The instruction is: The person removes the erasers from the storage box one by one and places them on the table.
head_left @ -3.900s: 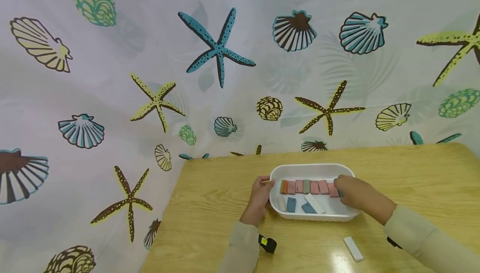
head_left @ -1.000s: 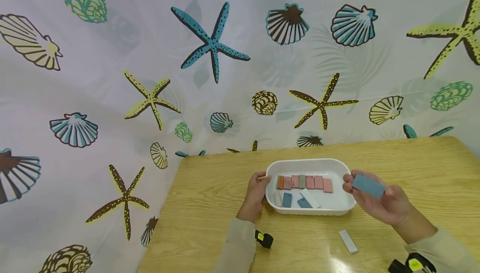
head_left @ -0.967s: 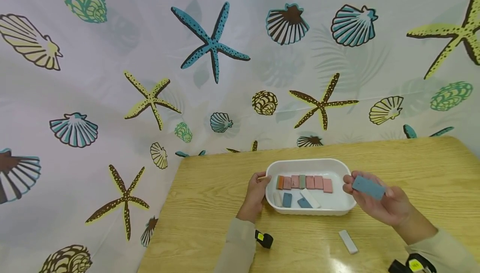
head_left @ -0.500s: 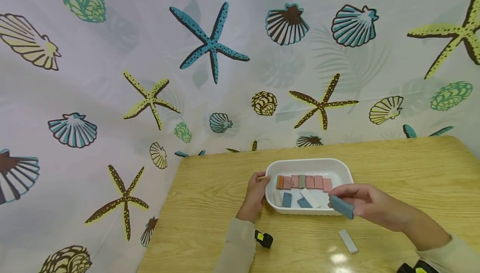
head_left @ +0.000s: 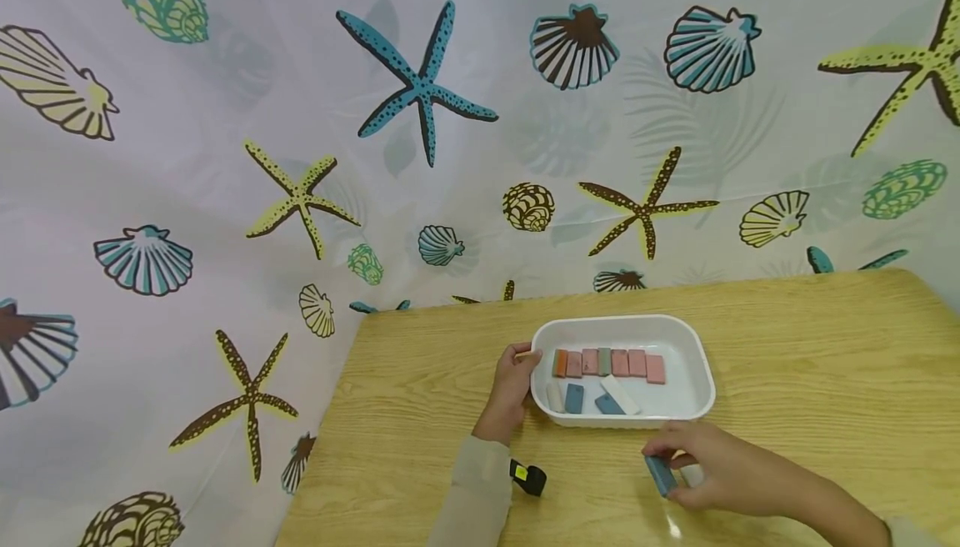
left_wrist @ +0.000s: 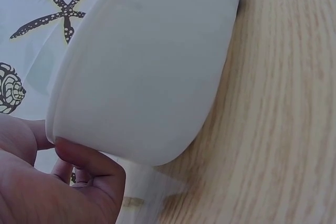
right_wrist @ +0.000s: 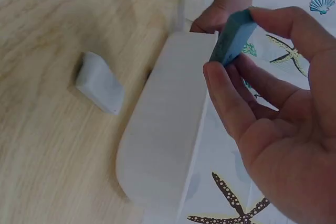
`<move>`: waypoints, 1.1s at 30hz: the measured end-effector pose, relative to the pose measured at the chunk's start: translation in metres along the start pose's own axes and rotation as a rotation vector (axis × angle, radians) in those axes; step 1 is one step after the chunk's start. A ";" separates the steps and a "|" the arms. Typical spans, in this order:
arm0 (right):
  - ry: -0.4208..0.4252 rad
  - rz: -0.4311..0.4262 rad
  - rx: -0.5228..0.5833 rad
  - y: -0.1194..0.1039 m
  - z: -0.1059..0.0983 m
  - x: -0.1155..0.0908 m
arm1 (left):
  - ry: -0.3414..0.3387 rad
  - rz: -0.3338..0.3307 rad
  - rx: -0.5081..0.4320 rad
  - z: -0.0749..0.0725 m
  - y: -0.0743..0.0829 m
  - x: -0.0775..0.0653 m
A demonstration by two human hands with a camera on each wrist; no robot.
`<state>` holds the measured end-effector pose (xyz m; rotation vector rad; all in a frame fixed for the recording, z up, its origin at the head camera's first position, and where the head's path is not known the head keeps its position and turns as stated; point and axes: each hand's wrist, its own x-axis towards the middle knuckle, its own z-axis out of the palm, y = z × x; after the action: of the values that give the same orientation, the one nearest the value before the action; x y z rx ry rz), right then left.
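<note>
My left hand point(head_left: 512, 393) grips the left end of a white plastic tub point(head_left: 675, 419), pinching its rim, as the left wrist view also shows. In front of the tub, my right hand point(head_left: 723, 470) holds a blue eraser point(head_left: 660, 476) between thumb and fingertips, over the table. A white eraser point(right_wrist: 100, 83) lies on the table, partly hidden behind the right hand in the head view. Inside the tub stands a row of pink erasers point(head_left: 637, 363), with green and orange ones among them. Below that row lie blue erasers point(head_left: 574, 398) and white ones point(head_left: 621, 395).
The tub stands on a wooden table point(head_left: 420, 380). A cloth point(head_left: 480, 247) printed with shells and starfish hangs behind and to the left of it. A dark strap with a wrist camera point(head_left: 531, 479) is on the left forearm.
My right hand has lifted the blue eraser from the tub's right end, turned it on the right side, and brought it down and left to the tub's front. The left hand stays at the rim.
</note>
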<state>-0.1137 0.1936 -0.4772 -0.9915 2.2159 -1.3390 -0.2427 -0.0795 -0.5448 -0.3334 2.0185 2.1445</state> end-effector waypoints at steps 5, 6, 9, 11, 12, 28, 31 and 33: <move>0.073 0.028 -0.279 0.015 0.017 0.003 | -0.004 -0.001 0.007 -0.001 -0.001 -0.001; 0.078 0.050 -0.323 0.017 0.020 0.003 | -0.007 -0.001 0.008 -0.002 -0.001 -0.001; 0.072 0.118 -0.412 0.022 0.031 0.004 | -0.013 0.001 0.001 -0.003 -0.003 -0.001; 0.068 0.146 -0.434 0.025 0.036 0.004 | -0.016 0.003 -0.005 -0.004 -0.004 -0.001; 0.073 0.152 -0.437 0.026 0.038 0.004 | -0.016 0.006 -0.006 -0.005 -0.004 -0.001; 0.148 0.093 -0.673 0.031 0.060 0.009 | -0.032 -0.001 -0.024 -0.006 -0.004 0.001; 0.155 0.089 -0.698 0.031 0.061 0.009 | -0.029 0.000 -0.025 -0.006 -0.004 0.001; 0.166 0.077 -0.715 0.031 0.061 0.009 | -0.028 0.000 -0.025 -0.006 -0.005 0.001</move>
<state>-0.0931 0.1589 -0.5333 -1.0157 2.9077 -0.5955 -0.2423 -0.0852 -0.5499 -0.3056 1.9783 2.1642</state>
